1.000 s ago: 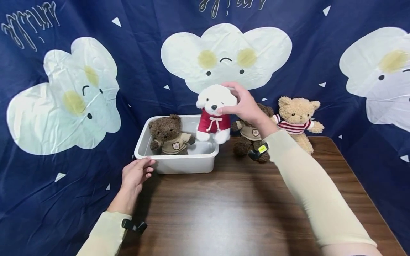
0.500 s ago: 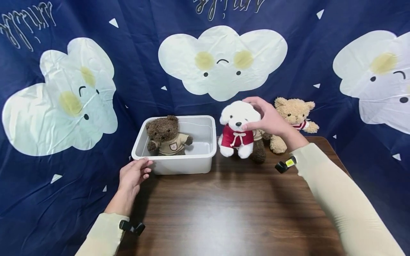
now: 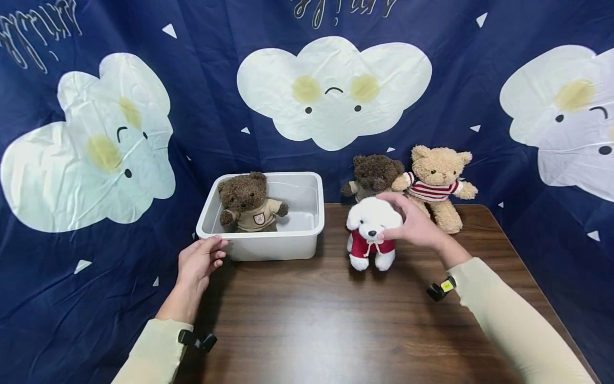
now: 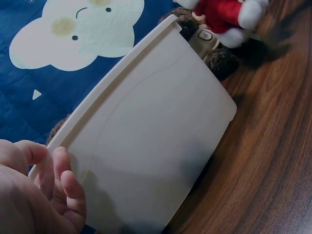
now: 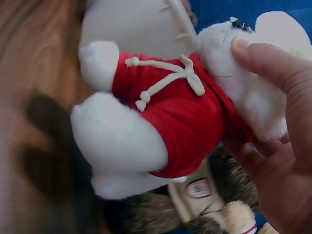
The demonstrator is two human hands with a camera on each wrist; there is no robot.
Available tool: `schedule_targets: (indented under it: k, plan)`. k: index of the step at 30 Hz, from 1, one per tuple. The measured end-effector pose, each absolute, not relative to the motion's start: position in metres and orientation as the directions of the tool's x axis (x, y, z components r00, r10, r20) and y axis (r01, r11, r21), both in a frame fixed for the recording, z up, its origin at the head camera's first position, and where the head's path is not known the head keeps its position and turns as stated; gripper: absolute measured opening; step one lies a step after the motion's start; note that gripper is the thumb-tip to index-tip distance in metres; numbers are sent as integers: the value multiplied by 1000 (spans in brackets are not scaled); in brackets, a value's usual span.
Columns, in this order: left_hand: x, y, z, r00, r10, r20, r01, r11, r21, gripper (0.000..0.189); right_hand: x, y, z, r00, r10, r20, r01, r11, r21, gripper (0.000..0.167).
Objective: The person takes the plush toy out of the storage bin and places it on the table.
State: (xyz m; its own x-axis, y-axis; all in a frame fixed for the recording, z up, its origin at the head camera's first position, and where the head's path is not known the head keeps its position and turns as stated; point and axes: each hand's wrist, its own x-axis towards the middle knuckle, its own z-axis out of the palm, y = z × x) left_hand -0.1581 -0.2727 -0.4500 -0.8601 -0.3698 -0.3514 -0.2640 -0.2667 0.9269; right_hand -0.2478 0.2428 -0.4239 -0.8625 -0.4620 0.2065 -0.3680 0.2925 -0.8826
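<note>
Right hand (image 3: 414, 224): pinch grip, thumb across the muzzle, other fingers curled behind the head of a white plush dog (image 3: 374, 232). Dog upright, its red drawstring top (image 5: 180, 117) just below the thumb, paws lowest, over the wood-grain surface (image 3: 307, 309). Whether the paws touch wood is hard to tell; the right wrist view is soft there, though the shadow seems to stand off.

Handling, as judged: stuffed head will squash, so light pressure should do. Body below the thumb could pivot at the neck; keep the wrist level. If lowering, let all the paws take weight before the thumb eases, then draw the fingers straight back so the fur doesn't drag.

Just behind the right fingers: brown teddy bear (image 3: 376, 173), partly hidden. Beside it, farther right, tan teddy bear (image 3: 436, 186) in a striped sweater. Knuckles could brush either; best work forward of them.

Well left of those fingers: pale plastic bin (image 3: 273, 248), a badged brown bear (image 3: 253, 208) seated inside. Left hand (image 3: 196, 261) pinches its near-left rim; steady pressure there, no tug, should stop sliding.
</note>
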Motion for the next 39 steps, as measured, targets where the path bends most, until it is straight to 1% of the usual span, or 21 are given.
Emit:
schedule_targets:
  k: [4, 8, 13, 17, 20, 23, 27, 32, 34, 39]
  plan:
    - [-159, -272, -450, -858, -376, -348, -259, -268, 928, 8, -240, 247, -449, -860, -464, 211, -362, 265, -894, 90]
    - [-159, -271, -452, -857, -383, -345, -255, -268, 929, 8, -235, 251, -468, -853, -462, 242, -391, 260, -883, 90]
    - [-159, -271, -452, -852, -390, -349, -259, -266, 929, 7, -227, 256, -482, -866, -443, 230, -359, 234, -903, 97]
    - [-159, -272, -452, -851, -392, -350, -258, -269, 928, 7, -222, 259, -491, -871, -434, 230, -357, 239, -903, 102]
    - [-160, -271, -453, -851, -391, -350, -258, -268, 928, 6, -221, 261, -501, -880, -413, 236, -368, 277, -888, 100]
    - [-161, -271, -453, -852, -390, -351, -260, -266, 928, 8, -221, 262, -515, -885, -400, 241, -373, 296, -879, 94]
    - [-161, -270, -453, -851, -389, -352, -263, -264, 928, 8, -220, 261, -529, -887, -364, 284, -404, 315, -859, 86]
    - [-160, -270, -453, -852, -398, -339, -257, -247, 934, 7, -220, 257, -540, -875, -328, 355, -457, 322, -829, 92]
    - [-159, -270, -454, -851, -401, -338, -258, -240, 936, 7, -220, 257, -544, -873, -341, 348, -460, 341, -819, 93]
    - [-159, -270, -453, -848, -406, -342, -260, -244, 934, 7, -220, 259, -547, -886, -367, 283, -428, 414, -804, 86]
